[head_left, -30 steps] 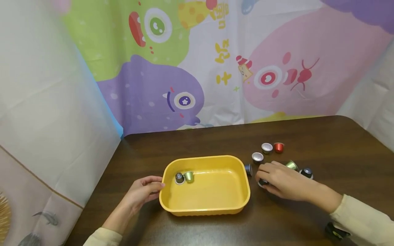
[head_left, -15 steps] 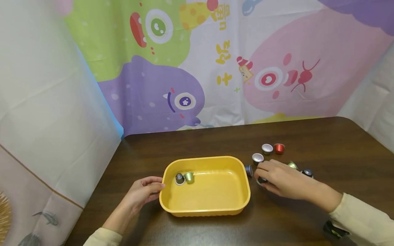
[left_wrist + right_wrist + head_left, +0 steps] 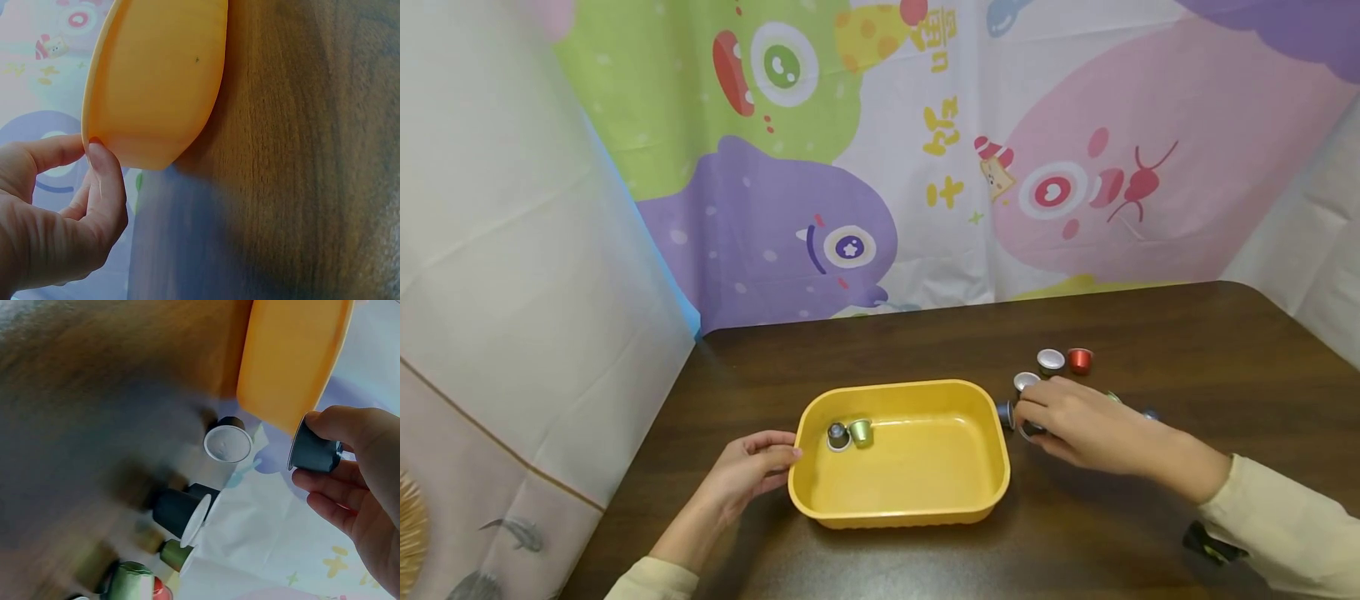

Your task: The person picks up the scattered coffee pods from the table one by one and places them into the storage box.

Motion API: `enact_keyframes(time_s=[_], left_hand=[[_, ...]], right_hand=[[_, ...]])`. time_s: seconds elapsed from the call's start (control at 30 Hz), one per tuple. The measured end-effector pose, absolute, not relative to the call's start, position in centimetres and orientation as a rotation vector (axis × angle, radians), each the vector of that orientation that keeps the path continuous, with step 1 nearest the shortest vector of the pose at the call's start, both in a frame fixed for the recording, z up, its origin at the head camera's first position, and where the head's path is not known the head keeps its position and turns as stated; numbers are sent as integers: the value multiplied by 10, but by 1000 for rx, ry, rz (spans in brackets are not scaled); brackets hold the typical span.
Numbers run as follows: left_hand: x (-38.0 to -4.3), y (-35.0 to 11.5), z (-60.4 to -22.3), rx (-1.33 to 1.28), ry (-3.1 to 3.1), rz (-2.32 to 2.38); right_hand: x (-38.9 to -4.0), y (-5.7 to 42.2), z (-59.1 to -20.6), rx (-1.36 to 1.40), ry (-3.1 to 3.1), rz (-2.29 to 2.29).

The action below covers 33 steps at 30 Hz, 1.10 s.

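In the head view, my left hand (image 3: 741, 471) pinches the left rim of a yellow plastic tray (image 3: 901, 512), thumb and fingers on either side of the edge. My right hand (image 3: 1082, 425) is just right of the tray. Between its thumb and fingers it pinches a dark coffee capsule (image 3: 315, 449), raised off the tabletop in the right wrist view. At the tray's left end, a black capsule (image 3: 837, 435) and a light green capsule (image 3: 861, 432) lie side by side. A dark blue capsule (image 3: 1005, 415) is on its side against the tray's right wall.
Beyond the right hand are two capsules with silver lids up, one nearer (image 3: 1026, 382) and one farther (image 3: 1050, 361), and a red capsule (image 3: 1079, 361). The right hand partly hides a green capsule (image 3: 177, 555) and others. A cartoon-print curtain (image 3: 940, 250) borders the dark wooden table (image 3: 760, 358).
My right hand has shifted slightly left and up with the dark capsule in its grip, now overlapping more of the capsules behind it. The left hand and tray stay put.
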<state>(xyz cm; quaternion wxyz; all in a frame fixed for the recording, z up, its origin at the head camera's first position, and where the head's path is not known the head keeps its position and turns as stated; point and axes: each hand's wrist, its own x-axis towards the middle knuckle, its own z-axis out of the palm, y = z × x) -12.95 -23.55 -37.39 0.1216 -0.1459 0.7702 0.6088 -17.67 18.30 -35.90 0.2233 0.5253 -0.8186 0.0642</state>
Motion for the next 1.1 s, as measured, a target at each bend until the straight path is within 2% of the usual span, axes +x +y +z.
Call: enact_keyframes(time_s=[1.1], left_hand=[[-131, -236, -371, -407, 2243, 1742]], right_hand=[[-183, 150, -338, 1537, -2330, 176]])
